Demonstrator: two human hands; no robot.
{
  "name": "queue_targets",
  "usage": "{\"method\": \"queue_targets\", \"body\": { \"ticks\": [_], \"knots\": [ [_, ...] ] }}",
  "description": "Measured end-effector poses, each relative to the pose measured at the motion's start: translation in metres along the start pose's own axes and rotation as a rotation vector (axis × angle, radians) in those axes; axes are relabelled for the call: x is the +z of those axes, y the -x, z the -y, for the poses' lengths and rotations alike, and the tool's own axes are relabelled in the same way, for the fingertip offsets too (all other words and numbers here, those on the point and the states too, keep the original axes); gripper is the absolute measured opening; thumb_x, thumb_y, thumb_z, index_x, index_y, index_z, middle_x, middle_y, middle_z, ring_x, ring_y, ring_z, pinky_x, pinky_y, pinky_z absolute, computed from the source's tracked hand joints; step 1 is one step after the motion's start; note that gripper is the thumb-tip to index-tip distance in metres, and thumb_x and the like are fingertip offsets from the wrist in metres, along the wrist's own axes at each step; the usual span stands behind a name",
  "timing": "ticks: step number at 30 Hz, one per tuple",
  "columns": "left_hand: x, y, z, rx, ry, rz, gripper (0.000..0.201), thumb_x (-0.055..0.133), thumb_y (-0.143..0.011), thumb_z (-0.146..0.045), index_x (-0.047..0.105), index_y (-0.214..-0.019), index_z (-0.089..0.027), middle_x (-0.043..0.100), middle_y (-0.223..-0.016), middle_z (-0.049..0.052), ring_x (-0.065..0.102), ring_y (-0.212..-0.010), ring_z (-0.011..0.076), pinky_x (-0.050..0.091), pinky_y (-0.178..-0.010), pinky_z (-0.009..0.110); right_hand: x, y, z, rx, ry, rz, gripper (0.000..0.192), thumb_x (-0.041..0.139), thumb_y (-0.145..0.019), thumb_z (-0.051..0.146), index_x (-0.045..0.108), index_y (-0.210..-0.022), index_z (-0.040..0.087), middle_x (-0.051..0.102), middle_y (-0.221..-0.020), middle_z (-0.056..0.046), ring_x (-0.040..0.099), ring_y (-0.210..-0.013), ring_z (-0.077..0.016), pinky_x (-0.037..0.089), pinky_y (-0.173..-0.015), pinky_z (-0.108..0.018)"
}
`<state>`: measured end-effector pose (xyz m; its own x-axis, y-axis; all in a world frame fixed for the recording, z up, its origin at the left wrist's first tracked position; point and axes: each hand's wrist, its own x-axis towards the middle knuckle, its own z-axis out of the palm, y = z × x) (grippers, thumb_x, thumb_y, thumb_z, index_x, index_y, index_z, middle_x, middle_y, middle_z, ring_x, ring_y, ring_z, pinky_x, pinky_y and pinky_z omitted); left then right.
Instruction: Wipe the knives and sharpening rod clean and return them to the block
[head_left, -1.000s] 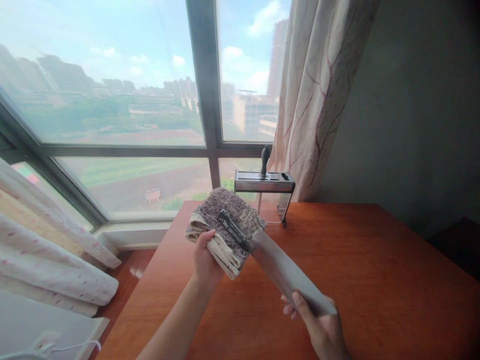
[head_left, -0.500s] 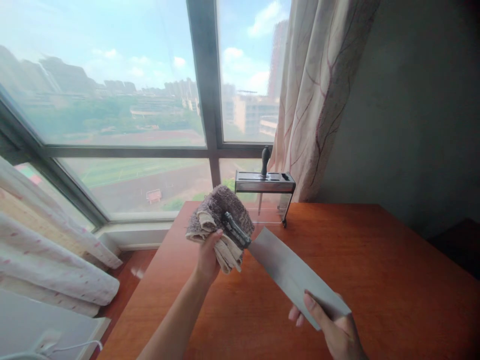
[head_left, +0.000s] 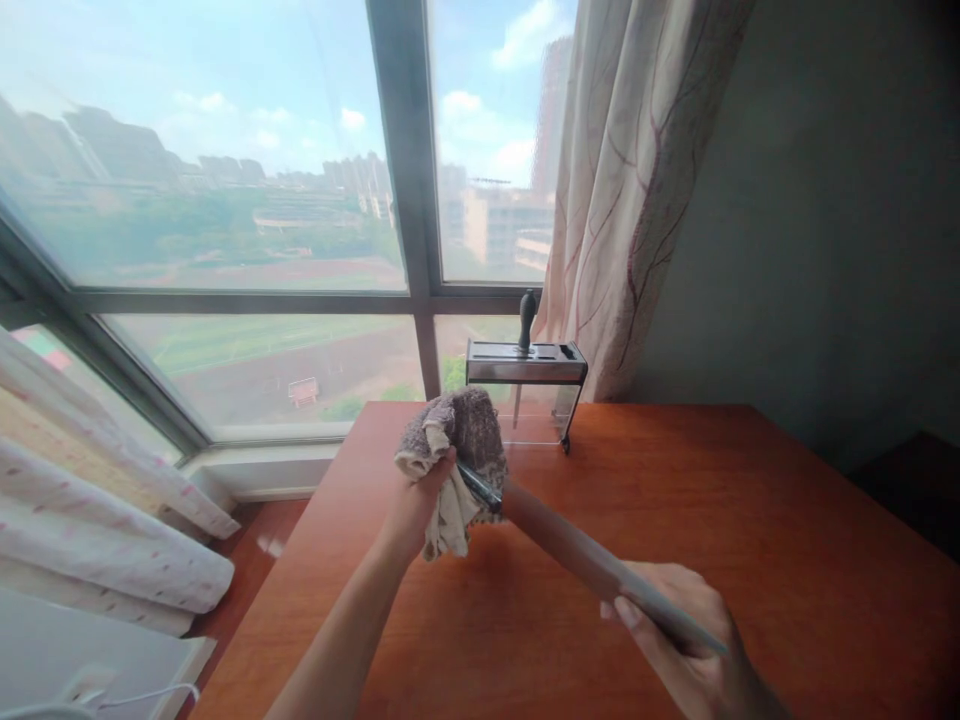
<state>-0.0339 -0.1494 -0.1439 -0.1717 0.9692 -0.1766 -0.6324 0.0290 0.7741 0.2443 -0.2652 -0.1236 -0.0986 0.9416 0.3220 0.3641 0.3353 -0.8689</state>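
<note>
My left hand (head_left: 420, 500) grips a folded grey-brown towel (head_left: 472, 430) with pale edges, and the towel is wrapped against the dark handle (head_left: 478, 487) of a kitchen cleaver. The wide metal blade (head_left: 577, 545) slants down to the right, turned almost edge-on to me. Toward its far end my right hand (head_left: 682, 620) is closed on the blade, thumb on the near side and fingers behind. Both hands hold the cleaver above the wooden table (head_left: 750, 520). Part of the handle is hidden by the towel and my left thumb.
Behind the towel, a knife block (head_left: 525, 368) with a metal top and clear sides stands at the table's back edge, a dark-handled knife (head_left: 527, 320) upright in it. Windows rise beyond, with a curtain (head_left: 622, 200) at right and another curtain (head_left: 90, 520) at left.
The cleaver has rolled from its broad face to nearly edge-on. My right hand has turned with the blade, and the towel has folded closer round the handle under my left hand.
</note>
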Motion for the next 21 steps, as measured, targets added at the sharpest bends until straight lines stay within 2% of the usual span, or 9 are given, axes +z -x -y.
{"method": "queue_targets", "body": {
  "ticks": [2,3,6,9,11,14,17,19,21],
  "knots": [
    [0.0,-0.001,-0.001,0.0,-0.165,-0.026,0.037,0.078,-0.068,-0.021,0.069,-0.103,-0.019,0.074,-0.095,0.006,0.069,-0.09,0.0261,0.055,-0.074,0.031,-0.002,-0.003,0.001,-0.043,0.015,0.031,0.012,0.069,-0.075,0.033,0.077,-0.069,0.026,0.073,-0.072,-0.007,0.069,-0.074,-0.0282,0.055,-0.07,-0.036],
    [-0.001,-0.001,-0.001,0.013,-0.236,-0.031,0.037,0.078,-0.068,-0.024,0.069,-0.104,-0.018,0.074,-0.097,0.006,0.069,-0.092,0.0271,0.055,-0.075,0.032,0.0,-0.003,0.002,-0.006,-0.018,0.014,0.015,0.068,-0.076,0.034,0.076,-0.068,0.025,0.073,-0.07,-0.007,0.069,-0.071,-0.0273,0.055,-0.067,-0.035],
    [-0.003,-0.001,0.001,0.072,-0.239,-0.008,0.041,0.079,-0.066,-0.02,0.069,-0.106,-0.017,0.072,-0.105,0.007,0.066,-0.101,0.0277,0.054,-0.08,0.03,0.007,-0.005,0.003,0.247,-0.274,-0.137,0.03,0.064,-0.08,0.04,0.071,-0.06,0.019,0.068,-0.057,-0.008,0.064,-0.053,-0.0229,0.053,-0.053,-0.032],
    [-0.004,0.001,0.003,0.157,-0.221,0.017,0.044,0.078,-0.065,-0.015,0.068,-0.108,-0.018,0.072,-0.106,0.006,0.063,-0.106,0.0266,0.051,-0.087,0.029,0.011,-0.01,0.001,0.459,-0.627,-0.264,0.027,0.069,-0.076,0.039,0.068,-0.065,0.016,0.064,-0.049,-0.006,0.06,-0.044,-0.0197,0.048,-0.043,-0.028],
    [-0.001,0.003,0.003,0.248,-0.259,0.045,0.047,0.078,-0.063,-0.013,0.068,-0.108,-0.02,0.072,-0.105,0.005,0.061,-0.11,0.0261,0.048,-0.094,0.03,0.008,-0.014,-0.005,0.557,-0.818,-0.321,0.02,0.075,-0.07,0.032,0.064,-0.064,0.016,0.061,-0.047,-0.002,0.057,-0.039,-0.0163,0.046,-0.038,-0.026],
    [0.008,0.008,-0.001,0.411,-0.368,0.144,0.043,0.076,-0.064,-0.017,0.07,-0.106,-0.022,0.072,-0.107,0.004,0.057,-0.116,0.0259,0.042,-0.104,0.033,0.003,-0.02,-0.018,0.74,-1.008,-0.412,0.021,0.079,-0.062,0.016,0.058,-0.057,0.016,0.056,-0.046,0.003,0.052,-0.035,-0.0102,0.045,-0.033,-0.02],
    [0.018,0.013,-0.007,0.448,-0.452,0.26,0.03,0.068,-0.073,-0.028,0.071,-0.102,-0.022,0.071,-0.107,0.006,0.059,-0.112,0.0273,0.044,-0.102,0.038,0.005,-0.023,-0.027,0.904,-1.141,-0.444,0.022,0.077,-0.059,0.007,0.057,-0.056,0.016,0.056,-0.048,0.004,0.05,-0.036,-0.0072,0.043,-0.032,-0.015],
    [0.022,0.014,-0.008,0.455,-0.488,0.285,0.029,0.065,-0.076,-0.032,0.071,-0.102,-0.021,0.071,-0.107,0.007,0.06,-0.11,0.0282,0.046,-0.101,0.041,0.009,-0.022,-0.028,0.882,-1.166,-0.448,0.022,0.077,-0.059,0.007,0.057,-0.055,0.016,0.057,-0.049,0.004,0.051,-0.037,-0.0073,0.044,-0.033,-0.015],
    [0.022,0.013,-0.008,0.479,-0.536,0.307,0.033,0.064,-0.077,-0.033,0.069,-0.107,-0.02,0.071,-0.108,0.007,0.06,-0.11,0.0287,0.045,-0.101,0.042,0.012,-0.021,-0.025,0.773,-1.107,-0.424,0.023,0.079,-0.062,0.012,0.058,-0.055,0.017,0.057,-0.047,0.003,0.052,-0.037,-0.0091,0.046,-0.036,-0.018]
  ]
}}
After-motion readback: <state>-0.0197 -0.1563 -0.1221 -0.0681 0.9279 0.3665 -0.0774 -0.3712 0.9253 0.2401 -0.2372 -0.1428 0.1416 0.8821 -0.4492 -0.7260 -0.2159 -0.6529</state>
